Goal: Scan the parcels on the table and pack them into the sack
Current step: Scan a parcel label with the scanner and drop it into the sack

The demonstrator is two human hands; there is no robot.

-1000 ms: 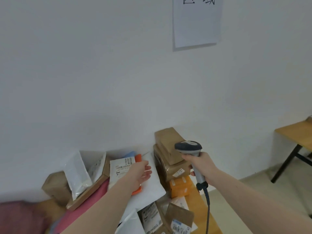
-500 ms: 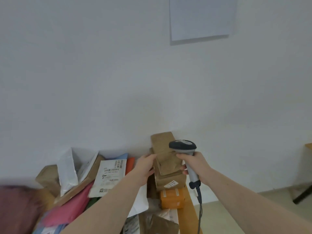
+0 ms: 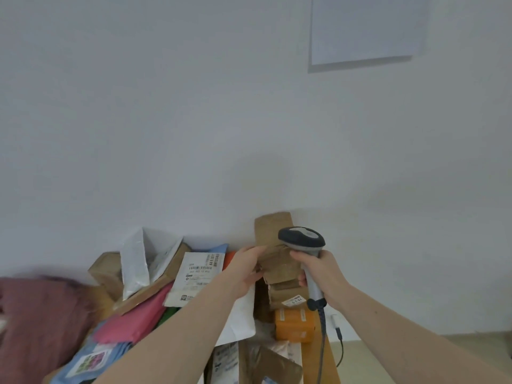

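Observation:
A brown cardboard parcel point(image 3: 273, 231) tops a stack of boxes by the wall. My left hand point(image 3: 247, 266) grips its left side, fingers curled round the edge. My right hand point(image 3: 321, 271) holds a grey barcode scanner point(image 3: 302, 241) by the handle, its head just in front of the parcel. Below the stack stand another brown box with a white label point(image 3: 291, 296) and an orange box point(image 3: 294, 325). No sack shows in view.
Left of my arms lie a labelled white mailer point(image 3: 196, 275), a pink mailer point(image 3: 138, 318), an open white bag point(image 3: 144, 259), a brown box point(image 3: 106, 268) and a blue mailer point(image 3: 91, 361). The wooden table edge point(image 3: 331, 364) runs at the right. A paper sheet point(image 3: 365, 29) hangs on the wall.
My left hand left the white mailer and moved right onto the top brown parcel, now gripping it. The scanner stayed in my right hand close to the parcel. The view shifted left.

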